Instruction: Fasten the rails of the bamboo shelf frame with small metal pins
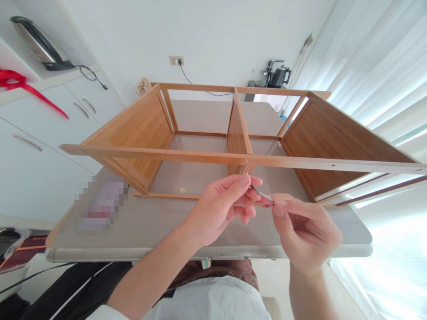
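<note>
Both hands meet over a thin, slightly curved grey metal strip, in front of a wooden shelf frame. My left hand pinches the strip's left end between thumb and fingertips, its other fingers loosely curled. At the opposite end, thumb and index finger of my right hand close on the strip. The fingers cover both ends, so its exact kind does not show. Just above my left fingertips, the frame's front rail has a small hole or fastener beside the middle panel.
The frame rests on a grey table, with a blurred-out patch at the left. White cabinets with an electric kettle and a red ribbon stand left. White curtains hang right. Coffee equipment stands behind.
</note>
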`<state>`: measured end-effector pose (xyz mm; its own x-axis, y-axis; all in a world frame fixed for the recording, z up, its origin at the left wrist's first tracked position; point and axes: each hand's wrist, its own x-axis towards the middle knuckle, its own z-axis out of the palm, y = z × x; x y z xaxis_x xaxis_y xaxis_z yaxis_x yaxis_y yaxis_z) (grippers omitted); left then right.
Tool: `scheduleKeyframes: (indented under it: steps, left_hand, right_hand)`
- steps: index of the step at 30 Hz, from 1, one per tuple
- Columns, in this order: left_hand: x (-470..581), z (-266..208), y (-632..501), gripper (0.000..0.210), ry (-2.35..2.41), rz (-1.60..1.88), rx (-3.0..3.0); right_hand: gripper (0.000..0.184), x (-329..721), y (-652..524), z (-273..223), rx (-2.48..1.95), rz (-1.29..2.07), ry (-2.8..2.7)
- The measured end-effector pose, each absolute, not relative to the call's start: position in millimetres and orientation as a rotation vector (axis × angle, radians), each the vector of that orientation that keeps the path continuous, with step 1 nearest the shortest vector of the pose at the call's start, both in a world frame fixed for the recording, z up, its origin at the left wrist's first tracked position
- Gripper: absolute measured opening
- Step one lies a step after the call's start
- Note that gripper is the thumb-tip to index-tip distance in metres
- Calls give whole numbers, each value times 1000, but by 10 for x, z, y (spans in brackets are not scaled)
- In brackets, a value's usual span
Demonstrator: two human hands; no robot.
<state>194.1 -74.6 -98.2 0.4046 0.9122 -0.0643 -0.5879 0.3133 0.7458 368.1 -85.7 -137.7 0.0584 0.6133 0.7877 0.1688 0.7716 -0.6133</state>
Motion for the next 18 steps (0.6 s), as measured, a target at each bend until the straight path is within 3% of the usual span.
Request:
scheduleKeyframes:
  steps: [7, 18]
  left_hand:
    - [1901, -968, -713, 28, 657, 1133, 725]
    - [1884, -953, -808, 28, 634, 1015, 691]
  right_hand:
    - [36, 3718, -912, -1253, -632, 574, -1599]
    - [49, 3848, -901, -1109, -657, 371, -1891]
